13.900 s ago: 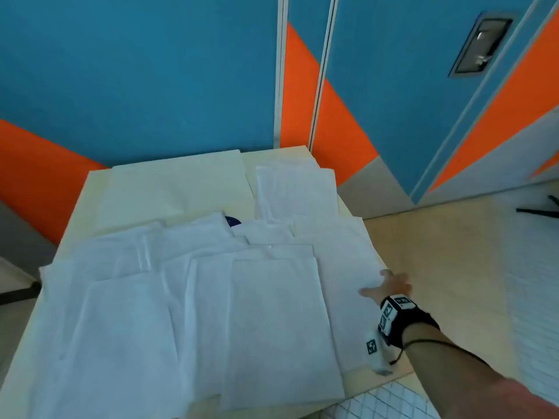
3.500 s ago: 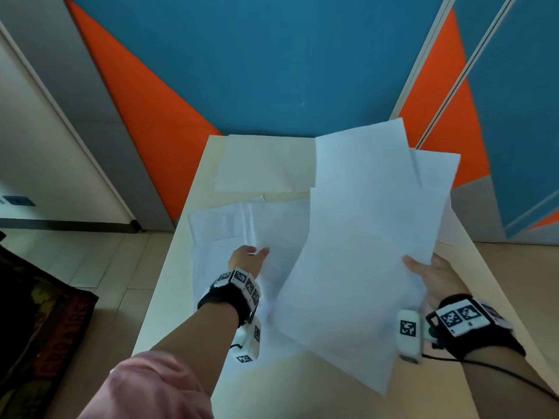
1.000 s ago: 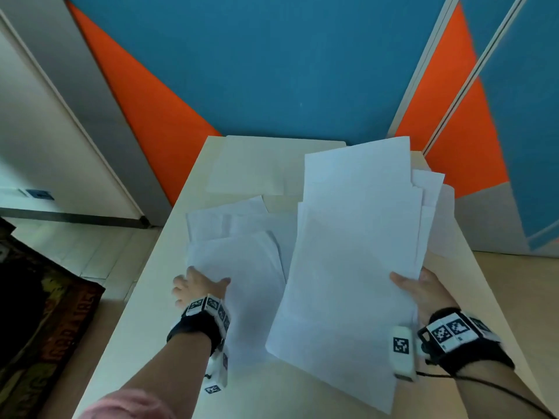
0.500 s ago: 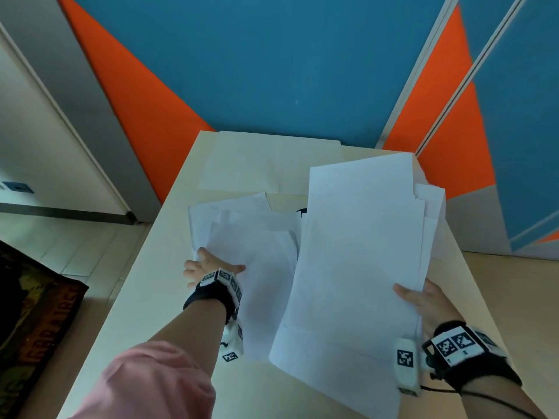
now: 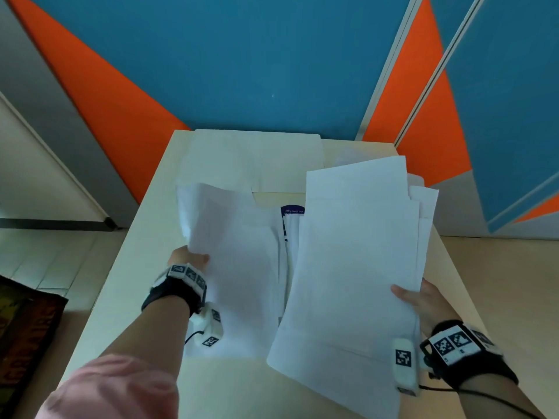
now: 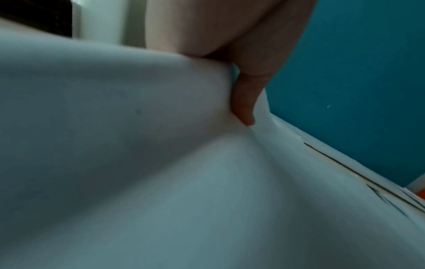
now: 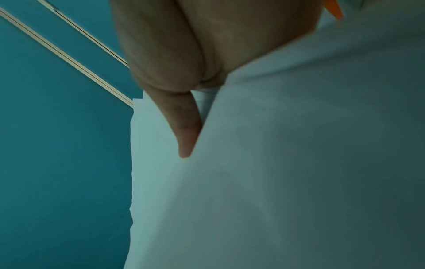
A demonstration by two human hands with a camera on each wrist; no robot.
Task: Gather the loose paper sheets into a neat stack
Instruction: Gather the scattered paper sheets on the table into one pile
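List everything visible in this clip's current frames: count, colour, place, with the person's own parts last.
held bundle: several sheets, exact count unclear, white, lifted at the table's right side.
lifted sheet: one, maybe more, white, raised at the left over the loose pile.
loose sheets: count unclear, white, flat on the table's middle.
printed sheet: one, white with a dark blue header, partly covered, centre.
folder: one, cream, far end of the table.
table: one, pale beige.
wall: blue and orange panels.
left hand: grips the lifted sheet.
right hand: grips the held bundle's right edge.
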